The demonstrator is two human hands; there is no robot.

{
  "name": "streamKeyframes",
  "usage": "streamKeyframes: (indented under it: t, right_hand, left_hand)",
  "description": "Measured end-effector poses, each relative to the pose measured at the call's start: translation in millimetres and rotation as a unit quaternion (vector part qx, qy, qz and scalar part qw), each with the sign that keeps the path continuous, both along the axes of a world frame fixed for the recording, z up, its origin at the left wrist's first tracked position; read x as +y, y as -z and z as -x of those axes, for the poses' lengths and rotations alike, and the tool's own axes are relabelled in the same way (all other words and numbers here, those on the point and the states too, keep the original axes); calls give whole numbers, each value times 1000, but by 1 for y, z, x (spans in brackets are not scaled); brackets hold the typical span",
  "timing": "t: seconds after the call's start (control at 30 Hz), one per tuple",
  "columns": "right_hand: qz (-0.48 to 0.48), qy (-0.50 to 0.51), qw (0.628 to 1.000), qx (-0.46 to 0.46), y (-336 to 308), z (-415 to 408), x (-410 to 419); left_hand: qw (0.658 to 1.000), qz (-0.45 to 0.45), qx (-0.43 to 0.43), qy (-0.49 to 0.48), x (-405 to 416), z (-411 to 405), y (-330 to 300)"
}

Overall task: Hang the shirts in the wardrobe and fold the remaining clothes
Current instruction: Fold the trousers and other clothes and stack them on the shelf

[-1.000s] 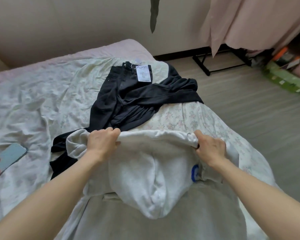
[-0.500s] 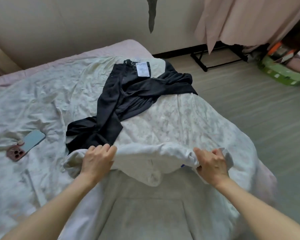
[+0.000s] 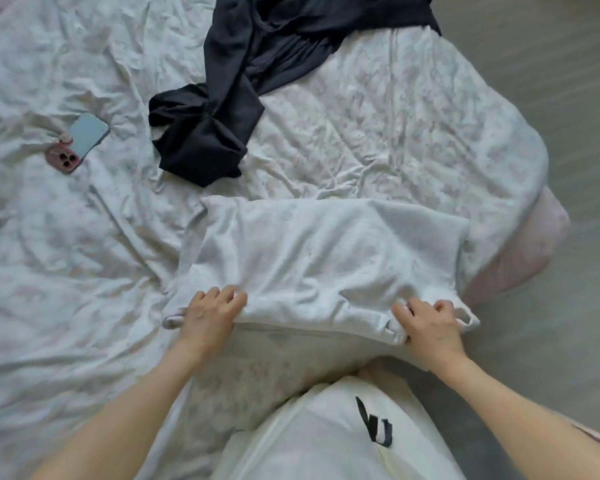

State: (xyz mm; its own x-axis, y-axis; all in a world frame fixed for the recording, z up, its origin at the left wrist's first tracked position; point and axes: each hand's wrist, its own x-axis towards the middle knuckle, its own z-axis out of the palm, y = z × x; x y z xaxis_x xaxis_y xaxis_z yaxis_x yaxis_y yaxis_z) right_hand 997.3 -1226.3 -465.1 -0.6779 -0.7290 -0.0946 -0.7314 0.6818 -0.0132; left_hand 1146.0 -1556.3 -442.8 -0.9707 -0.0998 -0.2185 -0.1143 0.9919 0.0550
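Lying w/ its long axis running left-right across the bed (image 3: 84, 271), a folded white garment (image 3: 326, 261) has its near edge pinched by the left hand (image 3: 207, 315) & right hand (image 3: 430, 329), fingers curled, probably gripping fabric.

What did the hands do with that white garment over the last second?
Both hands brought the white garment down from mid-air and laid it folded on the bed. The left hand and right hand keep their grip on its near edge. The black clothes and the phone lie where they were.
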Motion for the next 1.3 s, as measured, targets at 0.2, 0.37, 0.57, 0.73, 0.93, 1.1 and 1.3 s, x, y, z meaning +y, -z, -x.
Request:
streamKeyframes:
  t: [0.2, 0.37, 0.57, 0.73, 0.93, 1.1, 1.3]
  right_hand:
    - [-276, 76, 912, -293, 22, -34, 31]
    - [-198, 139, 944, -223, 20, -30, 12]
    - [46, 118, 978, -168, 11, -1, -83]
    - [-3, 51, 980, -193, 20, 19, -152]
    - [-109, 20, 971, -211, 56, 16, -171]
    - [-146, 30, 966, -211, 71, 16, -171]
    - [-161, 10, 963, -217, 75, 16, -166]
  left_hand:
    - [946, -27, -319, -38, -3, -35, 34]
    - [973, -61, -201, -91, -14, -19, 37]
    - [972, -135, -20, -192, -13, 48, 39]
    - [921, -107, -25, -373, -44, 86, 56]
    - [833, -262, -45, -486, -93, 105, 81]
    - [812, -278, 43, -511, -88, 110, 85]
    - [737, -274, 72, -614, -97, 94, 83]
